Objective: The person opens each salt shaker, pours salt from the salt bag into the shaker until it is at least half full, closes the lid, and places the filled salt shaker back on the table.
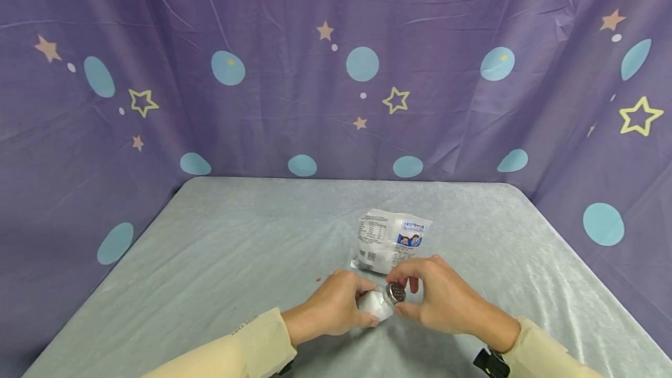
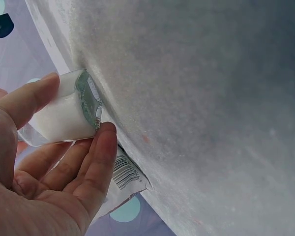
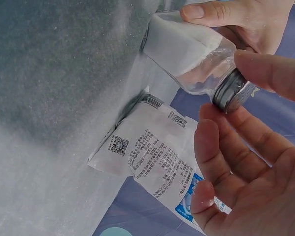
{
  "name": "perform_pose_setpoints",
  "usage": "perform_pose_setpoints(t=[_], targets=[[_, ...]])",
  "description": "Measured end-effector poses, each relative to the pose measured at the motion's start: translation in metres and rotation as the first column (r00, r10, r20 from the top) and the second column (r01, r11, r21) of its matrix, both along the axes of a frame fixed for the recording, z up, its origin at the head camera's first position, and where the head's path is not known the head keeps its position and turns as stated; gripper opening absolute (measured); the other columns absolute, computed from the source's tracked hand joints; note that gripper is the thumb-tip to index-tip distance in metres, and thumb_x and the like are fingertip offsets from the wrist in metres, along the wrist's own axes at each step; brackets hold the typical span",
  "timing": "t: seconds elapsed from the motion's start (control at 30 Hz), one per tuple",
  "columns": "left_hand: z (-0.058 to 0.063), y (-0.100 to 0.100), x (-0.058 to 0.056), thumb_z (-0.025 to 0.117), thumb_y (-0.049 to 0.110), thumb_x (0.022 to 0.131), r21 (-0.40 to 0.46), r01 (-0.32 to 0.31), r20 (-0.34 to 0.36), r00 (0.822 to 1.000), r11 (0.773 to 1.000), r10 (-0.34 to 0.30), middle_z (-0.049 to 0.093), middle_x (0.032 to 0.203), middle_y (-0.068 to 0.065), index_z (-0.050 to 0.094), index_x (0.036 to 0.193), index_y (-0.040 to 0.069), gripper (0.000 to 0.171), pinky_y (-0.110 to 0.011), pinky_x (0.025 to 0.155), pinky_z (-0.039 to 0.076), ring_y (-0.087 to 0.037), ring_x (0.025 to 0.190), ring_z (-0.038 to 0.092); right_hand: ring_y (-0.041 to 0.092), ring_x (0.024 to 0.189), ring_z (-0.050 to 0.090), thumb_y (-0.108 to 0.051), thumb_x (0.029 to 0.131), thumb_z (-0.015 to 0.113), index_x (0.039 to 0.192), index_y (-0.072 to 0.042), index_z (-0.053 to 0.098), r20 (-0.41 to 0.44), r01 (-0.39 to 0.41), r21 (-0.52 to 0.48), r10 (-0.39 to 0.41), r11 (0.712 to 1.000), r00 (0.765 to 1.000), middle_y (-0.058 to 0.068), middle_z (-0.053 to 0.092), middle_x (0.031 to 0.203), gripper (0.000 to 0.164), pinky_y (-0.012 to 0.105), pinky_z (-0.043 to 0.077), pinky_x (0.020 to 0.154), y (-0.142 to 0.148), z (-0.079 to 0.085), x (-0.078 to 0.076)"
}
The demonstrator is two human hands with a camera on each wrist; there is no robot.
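Note:
My left hand [image 1: 341,302] grips a small clear glass shaker [image 3: 179,46] by its body, thumb on one side and fingers on the other. White powder or fine grains fill much of the shaker, which is tilted with its top toward the right. A metal cap with holes [image 1: 395,292] sits on its neck. Thumb and fingertips of my right hand [image 1: 443,296] pinch around this cap. In the left wrist view, the shaker's thick glass base [image 2: 91,101] faces the tablecloth; the cap is hidden there.
Just behind the hands lies a white printed plastic packet [image 1: 385,238] with a blue picture label, its barcode visible in the left wrist view. A pale grey cloth [image 1: 236,232] covers the table. A purple curtain [image 1: 283,74] with stars and dots surrounds its back and sides.

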State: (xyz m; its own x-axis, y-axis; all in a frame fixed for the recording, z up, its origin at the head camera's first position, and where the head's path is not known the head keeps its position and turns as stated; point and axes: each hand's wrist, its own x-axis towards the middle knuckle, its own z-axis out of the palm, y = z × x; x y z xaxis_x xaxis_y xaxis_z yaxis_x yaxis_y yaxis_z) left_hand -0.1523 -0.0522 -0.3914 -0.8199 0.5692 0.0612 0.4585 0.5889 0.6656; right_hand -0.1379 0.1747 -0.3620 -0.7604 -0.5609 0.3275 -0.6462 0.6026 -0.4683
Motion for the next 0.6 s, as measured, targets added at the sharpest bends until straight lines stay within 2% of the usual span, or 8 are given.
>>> perform_pose_setpoints(t=[0.33, 0.6], targets=[[0.0005, 0.0003, 0.0002, 0.095, 0.015, 0.071, -0.001, 0.003, -0.003, 1.000, 1.000, -0.003, 0.069, 0.071, 0.017, 0.081, 0.097, 0.020, 0.030, -0.019, 0.056, 0.047, 0.003, 0.061, 0.057, 0.004, 0.068, 0.056, -0.019, 0.073, 0.090, 0.087, -0.032, 0.070, -0.006, 0.021, 0.004, -0.021, 1.000, 1.000, -0.022, 0.062, 0.077, 0.027, 0.022, 0.044, 0.061, -0.0014, -0.0010, 0.0005], [0.0007, 0.0005, 0.0007, 0.095, 0.014, 0.071, 0.008, 0.003, 0.015, 1.000, 1.000, -0.003, 0.070, 0.073, 0.016, 0.081, 0.099, 0.018, 0.031, -0.020, 0.057, 0.048, 0.002, 0.062, 0.058, 0.002, 0.065, 0.054, -0.022, 0.074, 0.090, 0.084, -0.030, 0.071, -0.002, 0.034, -0.002, -0.034, 0.999, 0.999, -0.020, 0.058, 0.071, 0.023, 0.021, 0.044, 0.058, -0.0015, -0.0016, 0.0004]])
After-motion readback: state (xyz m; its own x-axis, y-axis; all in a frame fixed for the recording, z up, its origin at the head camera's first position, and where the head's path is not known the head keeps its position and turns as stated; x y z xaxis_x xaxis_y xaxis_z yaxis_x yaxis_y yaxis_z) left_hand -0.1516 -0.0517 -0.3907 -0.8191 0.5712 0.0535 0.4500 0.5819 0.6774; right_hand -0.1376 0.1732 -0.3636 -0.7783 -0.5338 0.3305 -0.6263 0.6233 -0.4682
